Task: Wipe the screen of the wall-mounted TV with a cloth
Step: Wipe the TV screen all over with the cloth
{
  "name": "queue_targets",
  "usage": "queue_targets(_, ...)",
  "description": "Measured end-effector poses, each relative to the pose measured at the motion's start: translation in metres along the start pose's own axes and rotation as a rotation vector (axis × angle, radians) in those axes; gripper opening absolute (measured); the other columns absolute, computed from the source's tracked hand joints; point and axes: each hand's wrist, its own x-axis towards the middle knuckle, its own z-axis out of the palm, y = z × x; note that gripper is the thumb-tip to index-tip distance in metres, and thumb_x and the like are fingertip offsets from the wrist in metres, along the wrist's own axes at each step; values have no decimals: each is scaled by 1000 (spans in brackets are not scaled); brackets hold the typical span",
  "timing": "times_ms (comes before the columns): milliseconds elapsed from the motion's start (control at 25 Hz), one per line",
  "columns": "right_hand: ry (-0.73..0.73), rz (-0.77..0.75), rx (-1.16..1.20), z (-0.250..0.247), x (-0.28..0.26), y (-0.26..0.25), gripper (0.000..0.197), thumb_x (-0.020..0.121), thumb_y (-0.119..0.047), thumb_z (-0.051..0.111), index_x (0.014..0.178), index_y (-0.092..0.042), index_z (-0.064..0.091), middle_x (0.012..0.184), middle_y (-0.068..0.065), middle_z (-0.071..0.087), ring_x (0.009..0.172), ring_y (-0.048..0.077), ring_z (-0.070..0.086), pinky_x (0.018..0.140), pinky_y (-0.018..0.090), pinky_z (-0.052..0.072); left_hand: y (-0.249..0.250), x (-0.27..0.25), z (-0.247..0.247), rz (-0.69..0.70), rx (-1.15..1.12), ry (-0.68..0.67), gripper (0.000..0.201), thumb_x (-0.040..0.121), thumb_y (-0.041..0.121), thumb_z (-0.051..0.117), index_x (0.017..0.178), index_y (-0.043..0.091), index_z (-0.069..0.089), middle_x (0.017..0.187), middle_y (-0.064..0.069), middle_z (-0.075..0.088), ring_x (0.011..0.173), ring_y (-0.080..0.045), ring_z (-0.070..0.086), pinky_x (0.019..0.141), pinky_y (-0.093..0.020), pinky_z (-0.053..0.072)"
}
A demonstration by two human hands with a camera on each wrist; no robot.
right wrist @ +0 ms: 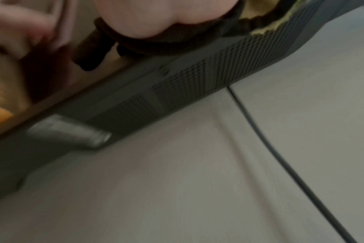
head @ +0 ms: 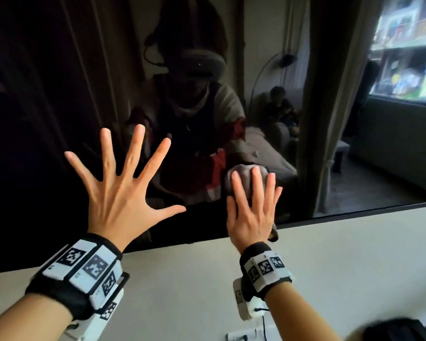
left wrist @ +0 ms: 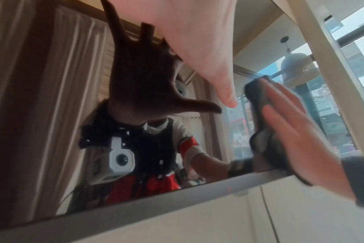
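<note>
The dark, glossy TV screen (head: 47,94) fills the upper head view and mirrors the room. My left hand (head: 123,183) is spread wide with straight fingers, flat at the screen near its lower edge. To its right, my right hand (head: 252,205) presses a grey cloth (head: 244,173) flat against the screen with straight fingers, just above the bottom bezel. In the left wrist view the cloth (left wrist: 258,105) sits bunched under the right hand (left wrist: 297,131). The right wrist view shows the cloth's dark edge (right wrist: 177,41) under the palm and the TV's perforated underside (right wrist: 177,85).
A pale wall (head: 330,267) runs below the TV's bottom bezel (head: 354,211). A thin dark cable (right wrist: 291,172) hangs down the wall under the TV. White objects (head: 241,337) lie at the lower edge of the head view.
</note>
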Motion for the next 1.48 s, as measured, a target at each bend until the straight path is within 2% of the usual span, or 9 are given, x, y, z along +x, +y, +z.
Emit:
queue_targets(120,132,371,-27,0,22,5,44,105,-32,31,147,-22,35,155,13,23,145,42,12,118,61,9,-36,-20,4,-58,11,-43,118,61,91,42,160,36,9,169,-4,-11,149,-50,-13,98,-88,-1)
queue_targets(160,128,374,-19,4,19,-12,44,105,-32,32,148,-22,35,155,13,23,146,43,11,118,61,7,-44,-24,7,-80,1,-60,118,60,92,41,160,36,9,168,-4,-12,148,-52,-12,98,-88,-1)
queue_targets(360,-21,-64,35,28,-22,-84,41,103,-33,39,144,-29,38,155,4,23,150,31,5,120,54,5,-61,-34,21,-107,-38,-64,119,60,95,43,159,41,5,168,-7,-12,146,-57,-10,98,-89,4)
queue_targets(560,111,387,-19,34,-5,-100,44,103,-28,36,147,-23,35,155,13,22,146,41,9,119,60,6,-63,-33,25,-78,-41,-39,118,64,94,47,159,40,3,167,-7,-15,147,-57,-11,100,-87,1)
queue_targets(720,-6,11,33,44,-30,-141,40,104,-33,36,144,-28,38,152,10,27,150,30,1,120,55,4,-83,-38,26,-42,-62,-7,119,63,93,50,159,40,4,167,-5,-13,149,-49,-13,100,-87,-1)
queue_targets(960,99,326,-16,56,-19,-174,43,105,-33,31,148,-29,31,155,12,21,146,43,8,119,59,4,-162,-59,20,-69,-20,-8,122,62,94,46,160,34,6,167,-4,-15,149,-54,-8,100,-86,-3)
queue_targets(1160,-76,-167,-7,71,-51,-230,42,100,-30,46,141,-33,41,152,3,27,146,32,14,118,56,10,-202,-78,31,-19,-46,-42,120,62,91,45,160,34,7,168,-3,-11,151,-45,-11,101,-87,0)
queue_targets(1360,126,335,-19,74,-9,-233,43,105,-34,31,147,-24,34,155,12,21,147,36,5,119,57,2,-214,-82,38,33,-39,-24,122,63,90,55,160,32,8,169,-6,-6,152,-42,-9,104,-82,-5)
queue_targets(1480,15,62,15,83,-32,-279,42,104,-33,34,146,-28,35,154,8,25,149,32,1,120,56,1,-216,-83,41,53,-78,-7,121,63,87,56,160,33,6,168,-5,-5,153,-39,-11,105,-79,-9)
